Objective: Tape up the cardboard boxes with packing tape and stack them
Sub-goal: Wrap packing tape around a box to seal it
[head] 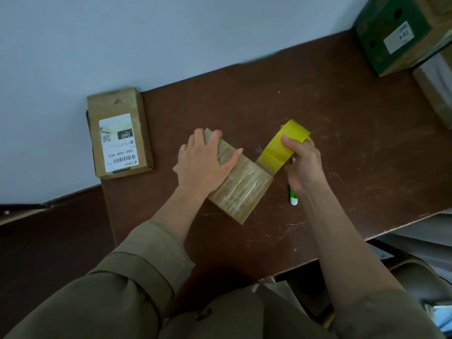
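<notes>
At the centre of the frame I see a small cardboard box lying flat and slanted on the dark brown table. Its top face is glossy, covered in clear-yellowish tape with lengthwise wrinkles and streaks; the bare kraft board shows at its upper-left end.

My left hand rests palm-down on the upper-left half of this box, fingers straight and spread, pressing it to the table.

My right hand, just right of the box, has its fingers curled round a roll of yellow packing tape. A band of tape runs from the roll down to the box's right edge, where it is stuck.

A green-and-white pen-like object pokes out below the right hand; I cannot tell whether the hand holds it or it lies on the table.

In the left part of the frame, a second cardboard box with a white printed label sits at the table's corner against the pale wall. In the upper right, a green carton stands on the table.
</notes>
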A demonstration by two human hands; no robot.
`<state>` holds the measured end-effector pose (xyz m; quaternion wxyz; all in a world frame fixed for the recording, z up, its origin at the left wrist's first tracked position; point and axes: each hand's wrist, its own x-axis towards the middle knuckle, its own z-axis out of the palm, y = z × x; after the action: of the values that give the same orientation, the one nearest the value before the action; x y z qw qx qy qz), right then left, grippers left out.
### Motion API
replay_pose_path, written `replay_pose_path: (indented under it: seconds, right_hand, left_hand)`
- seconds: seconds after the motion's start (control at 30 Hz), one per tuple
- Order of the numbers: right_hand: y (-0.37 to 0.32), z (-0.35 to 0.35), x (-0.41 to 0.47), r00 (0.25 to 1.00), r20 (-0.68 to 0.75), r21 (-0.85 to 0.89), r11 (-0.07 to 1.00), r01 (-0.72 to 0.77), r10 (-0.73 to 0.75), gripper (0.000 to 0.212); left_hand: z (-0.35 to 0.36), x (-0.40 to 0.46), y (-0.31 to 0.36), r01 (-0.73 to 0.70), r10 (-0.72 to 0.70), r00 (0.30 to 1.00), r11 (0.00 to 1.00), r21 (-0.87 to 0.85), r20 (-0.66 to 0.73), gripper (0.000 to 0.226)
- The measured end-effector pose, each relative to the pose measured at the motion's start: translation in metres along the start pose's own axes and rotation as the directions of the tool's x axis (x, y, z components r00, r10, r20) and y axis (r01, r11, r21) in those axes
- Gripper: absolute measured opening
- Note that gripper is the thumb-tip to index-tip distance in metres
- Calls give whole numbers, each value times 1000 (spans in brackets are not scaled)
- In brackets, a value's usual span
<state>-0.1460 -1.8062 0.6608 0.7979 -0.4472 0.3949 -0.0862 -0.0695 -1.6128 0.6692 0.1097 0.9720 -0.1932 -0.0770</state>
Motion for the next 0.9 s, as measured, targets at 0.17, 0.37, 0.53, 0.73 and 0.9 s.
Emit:
replay_pose_path:
  seconds: [0.17,0.37,0.53,0.73,0.9]
  right_hand:
    - [4,-2,4,1000,2,-9,1000,-14,15,67]
    - [11,-5,10,998,-2,-10,998,-65,65,80]
    - [23,-7,14,996,49,35,996,-80,78,60]
    - [26,-4,12,998,45,-113,993,-39,45,64]
    - [23,3,7,1000,25,-167,986,22,-18,89]
  left_hand:
    - [0,0,0,-4,4,1000,1000,2,7,63]
    - [-2,1,1,-1,1,1000,1000,9,14,62]
    - [0,1,1,-22,21,999,1000,-10,-27,60]
    - [2,-10,8,-122,150,973,979,162,-174,44]
    - [5,-26,52,155,-154,987,988,22,-51,63]
